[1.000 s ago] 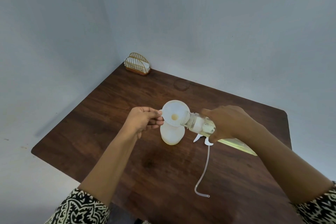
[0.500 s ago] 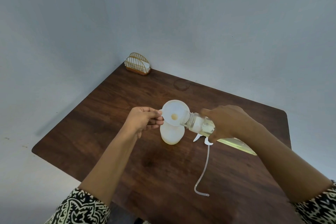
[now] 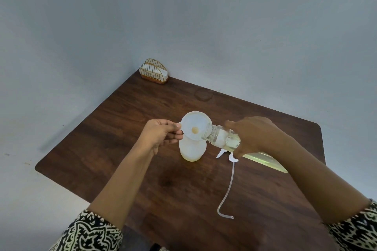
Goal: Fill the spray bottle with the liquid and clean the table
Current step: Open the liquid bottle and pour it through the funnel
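Left hand point(image 3: 161, 134): I see thumb and fingers pinching the small tab on the funnel's near-left rim.
Funnel point(image 3: 194, 126): white, seated in the neck of the spray bottle, with a yellowish spot at its centre.
Spray bottle point(image 3: 191, 150): where I need it, upright on the table mid-surface, translucent white, head off, directly under the funnel.
Right hand point(image 3: 255, 136): fingers wrapped round the clear bottle from above.
Clear bottle point(image 3: 220, 138): tipped nearly flat, its open mouth resting at the funnel's right rim.
Liquid point(image 3: 265, 161): pale yellow, and I see it lying along the bottle's lower side behind the hand.
Spray head point(image 3: 224, 152): lying on the table just right of the spray bottle, partly under the clear bottle; its tube point(image 3: 229, 181) curves toward me.
Table point(image 3: 122, 128): dark wood, with a faint ring mark point(image 3: 204, 94) toward the far edge.
Napkin holder point(image 3: 154, 71): far-left corner, well apart from my work.
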A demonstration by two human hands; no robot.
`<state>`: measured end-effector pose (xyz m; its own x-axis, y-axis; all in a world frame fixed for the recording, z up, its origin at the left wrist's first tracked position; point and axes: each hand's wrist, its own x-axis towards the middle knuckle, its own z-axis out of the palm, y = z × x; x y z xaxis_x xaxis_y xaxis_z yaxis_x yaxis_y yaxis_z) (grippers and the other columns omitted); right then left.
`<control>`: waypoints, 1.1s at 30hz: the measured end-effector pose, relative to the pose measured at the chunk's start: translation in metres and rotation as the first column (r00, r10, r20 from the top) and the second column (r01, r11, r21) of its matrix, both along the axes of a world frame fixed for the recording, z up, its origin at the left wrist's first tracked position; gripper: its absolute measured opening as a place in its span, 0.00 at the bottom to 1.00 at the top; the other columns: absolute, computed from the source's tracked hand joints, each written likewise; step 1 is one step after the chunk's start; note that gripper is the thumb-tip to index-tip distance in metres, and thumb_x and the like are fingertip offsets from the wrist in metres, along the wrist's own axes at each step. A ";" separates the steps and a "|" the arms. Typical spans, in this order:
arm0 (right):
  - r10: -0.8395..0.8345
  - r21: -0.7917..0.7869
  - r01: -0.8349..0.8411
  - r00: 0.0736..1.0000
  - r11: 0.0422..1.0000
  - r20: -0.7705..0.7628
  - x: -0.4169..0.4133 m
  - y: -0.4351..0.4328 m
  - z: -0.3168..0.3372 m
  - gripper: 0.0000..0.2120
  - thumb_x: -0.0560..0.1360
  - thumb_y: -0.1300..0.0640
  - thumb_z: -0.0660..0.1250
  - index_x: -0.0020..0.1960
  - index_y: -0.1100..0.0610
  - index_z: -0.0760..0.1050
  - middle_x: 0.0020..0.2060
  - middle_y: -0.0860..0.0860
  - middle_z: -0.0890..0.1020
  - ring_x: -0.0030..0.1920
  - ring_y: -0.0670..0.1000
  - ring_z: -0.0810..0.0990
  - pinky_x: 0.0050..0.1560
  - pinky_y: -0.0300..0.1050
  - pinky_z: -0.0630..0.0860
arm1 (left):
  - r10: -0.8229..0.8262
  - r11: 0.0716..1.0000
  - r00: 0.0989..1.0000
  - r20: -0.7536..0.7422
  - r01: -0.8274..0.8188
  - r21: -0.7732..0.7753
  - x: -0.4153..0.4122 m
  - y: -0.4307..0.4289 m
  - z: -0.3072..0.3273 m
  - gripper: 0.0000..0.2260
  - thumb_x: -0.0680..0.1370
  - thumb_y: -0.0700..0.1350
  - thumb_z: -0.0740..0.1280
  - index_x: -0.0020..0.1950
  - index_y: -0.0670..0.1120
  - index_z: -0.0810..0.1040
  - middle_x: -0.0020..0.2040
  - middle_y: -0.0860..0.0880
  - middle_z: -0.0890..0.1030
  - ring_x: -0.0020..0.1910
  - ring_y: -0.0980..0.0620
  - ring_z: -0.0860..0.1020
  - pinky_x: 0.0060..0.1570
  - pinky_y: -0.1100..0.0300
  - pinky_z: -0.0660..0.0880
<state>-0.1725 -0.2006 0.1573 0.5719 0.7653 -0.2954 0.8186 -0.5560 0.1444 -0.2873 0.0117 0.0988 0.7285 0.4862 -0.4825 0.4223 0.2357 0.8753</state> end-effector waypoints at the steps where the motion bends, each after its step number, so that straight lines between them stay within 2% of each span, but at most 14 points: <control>1: -0.003 -0.003 0.003 1.000 1.000 -0.006 0.000 0.000 0.000 0.30 0.64 0.40 0.72 0.62 0.46 0.67 0.48 0.46 0.81 0.44 0.50 0.77 0.36 0.41 0.65 | 0.000 1.000 1.000 0.000 0.000 0.001 0.000 0.000 0.000 0.03 0.75 0.39 0.71 0.42 0.41 0.83 0.35 0.46 0.85 0.33 0.54 0.83 0.30 0.64 0.78; 15: 0.003 -0.003 -0.003 1.000 1.000 -0.013 0.003 0.000 -0.001 0.32 0.64 0.39 0.72 0.63 0.45 0.66 0.50 0.46 0.81 0.47 0.50 0.78 0.40 0.42 0.70 | -0.006 1.000 1.000 -0.003 0.006 0.006 0.001 -0.001 0.001 0.04 0.75 0.39 0.71 0.42 0.41 0.83 0.34 0.46 0.84 0.32 0.54 0.83 0.30 0.64 0.78; 22: -0.011 -0.028 0.010 1.000 1.000 -0.013 0.002 0.002 0.002 0.31 0.64 0.40 0.73 0.62 0.46 0.67 0.44 0.45 0.79 0.43 0.50 0.76 0.31 0.40 0.62 | -0.008 1.000 1.000 -0.007 0.008 -0.003 0.001 0.000 0.002 0.04 0.75 0.39 0.71 0.41 0.41 0.82 0.33 0.46 0.84 0.32 0.54 0.83 0.31 0.63 0.79; 27: -0.011 -0.036 0.010 1.000 0.999 -0.019 0.004 0.002 -0.001 0.31 0.62 0.39 0.73 0.62 0.46 0.67 0.47 0.45 0.81 0.45 0.50 0.78 0.36 0.41 0.68 | -0.001 1.000 1.000 -0.006 0.001 -0.005 0.001 -0.001 0.003 0.04 0.75 0.39 0.71 0.41 0.41 0.82 0.34 0.45 0.84 0.31 0.54 0.83 0.30 0.63 0.79; 31: -0.011 -0.031 0.010 1.000 0.999 -0.028 0.004 0.002 0.001 0.31 0.64 0.39 0.73 0.62 0.46 0.67 0.47 0.46 0.80 0.43 0.49 0.77 0.32 0.39 0.63 | -0.006 1.000 1.000 -0.013 0.006 0.003 0.002 -0.001 0.003 0.04 0.75 0.39 0.71 0.41 0.41 0.82 0.33 0.46 0.84 0.32 0.54 0.83 0.31 0.63 0.79; 33: -0.006 -0.032 0.006 1.000 0.999 -0.023 0.003 0.002 0.001 0.30 0.64 0.39 0.72 0.62 0.47 0.67 0.48 0.46 0.81 0.44 0.49 0.77 0.34 0.40 0.65 | -0.009 1.000 1.000 -0.013 0.009 0.003 0.002 -0.001 0.003 0.04 0.76 0.39 0.71 0.41 0.41 0.82 0.33 0.46 0.84 0.32 0.54 0.83 0.32 0.63 0.79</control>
